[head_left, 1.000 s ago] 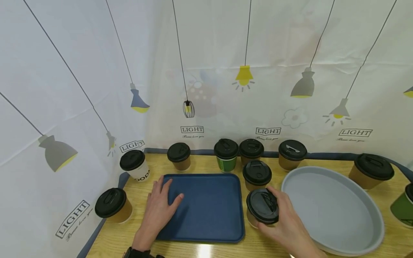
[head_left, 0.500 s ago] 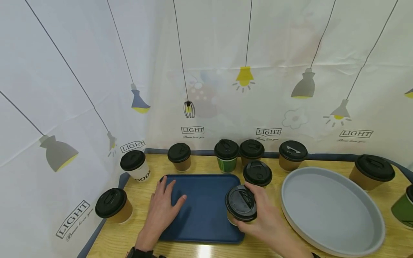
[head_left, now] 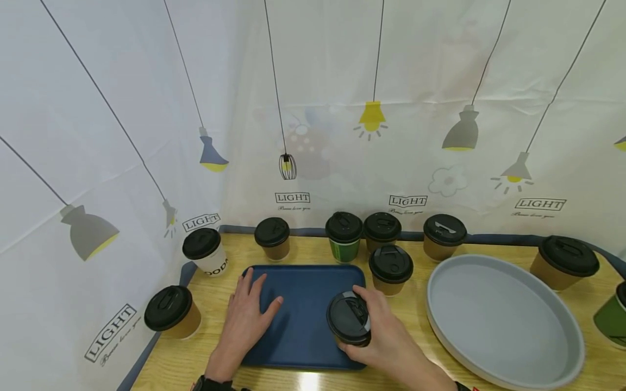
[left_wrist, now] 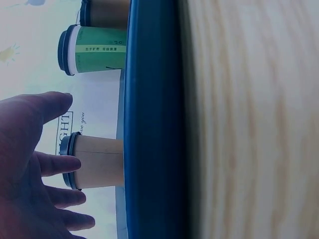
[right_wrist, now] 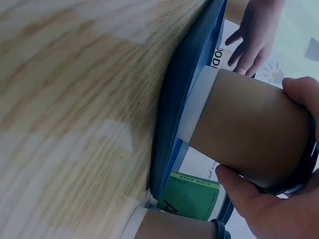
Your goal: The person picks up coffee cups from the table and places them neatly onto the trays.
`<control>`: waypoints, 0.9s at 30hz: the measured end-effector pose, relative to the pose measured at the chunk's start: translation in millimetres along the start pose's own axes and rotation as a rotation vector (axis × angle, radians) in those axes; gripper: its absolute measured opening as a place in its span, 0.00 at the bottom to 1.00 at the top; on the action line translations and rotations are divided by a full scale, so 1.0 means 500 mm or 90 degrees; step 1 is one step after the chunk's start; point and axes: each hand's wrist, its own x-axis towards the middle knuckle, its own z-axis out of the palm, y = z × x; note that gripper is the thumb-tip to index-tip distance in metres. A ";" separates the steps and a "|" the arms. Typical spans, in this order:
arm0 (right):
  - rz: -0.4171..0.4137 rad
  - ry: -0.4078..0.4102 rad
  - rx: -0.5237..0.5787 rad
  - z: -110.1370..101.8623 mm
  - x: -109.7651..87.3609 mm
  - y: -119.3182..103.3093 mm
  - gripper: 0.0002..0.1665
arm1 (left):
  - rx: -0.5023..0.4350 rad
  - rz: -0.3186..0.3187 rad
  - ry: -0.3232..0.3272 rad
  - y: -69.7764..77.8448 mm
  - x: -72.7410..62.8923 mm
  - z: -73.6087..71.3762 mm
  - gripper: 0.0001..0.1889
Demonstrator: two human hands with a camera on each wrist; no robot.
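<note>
My right hand (head_left: pixel 383 332) grips a brown paper coffee cup (right_wrist: pixel 249 124) with a black lid (head_left: pixel 348 317) over the right part of the navy blue tray (head_left: pixel 298 326). Fingers and thumb hold it near the lid, and in the right wrist view its white base band overlaps the tray's rim. My left hand (head_left: pixel 246 320), fingers spread and holding nothing, hovers at the tray's left side. Beyond that hand in the left wrist view stand a brown lidded cup (left_wrist: pixel 99 162) and a green lidded cup (left_wrist: pixel 99 49).
A round grey tray (head_left: pixel 504 320) lies to the right on the wooden table. One brown cup (head_left: pixel 390 269) stands just behind the blue tray's right corner. Several lidded cups line the back, with a white cup (head_left: pixel 207 252) and a brown cup (head_left: pixel 173 312) at left. A printed cloth (head_left: pixel 332 136) hangs behind.
My right hand has carried the brown coffee cup leftward from the table beside the blue tray to over the tray. My left hand has shifted slightly right.
</note>
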 end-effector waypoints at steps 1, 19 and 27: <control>-0.003 -0.001 -0.003 0.002 0.001 0.001 0.60 | 0.000 -0.001 -0.001 0.001 0.000 0.000 0.36; 0.048 -0.102 0.054 -0.035 -0.017 0.015 0.72 | -0.002 -0.011 -0.004 -0.002 -0.003 -0.002 0.37; 0.123 -0.016 0.066 -0.087 -0.024 0.052 0.19 | 0.015 -0.044 0.004 -0.041 0.007 -0.050 0.38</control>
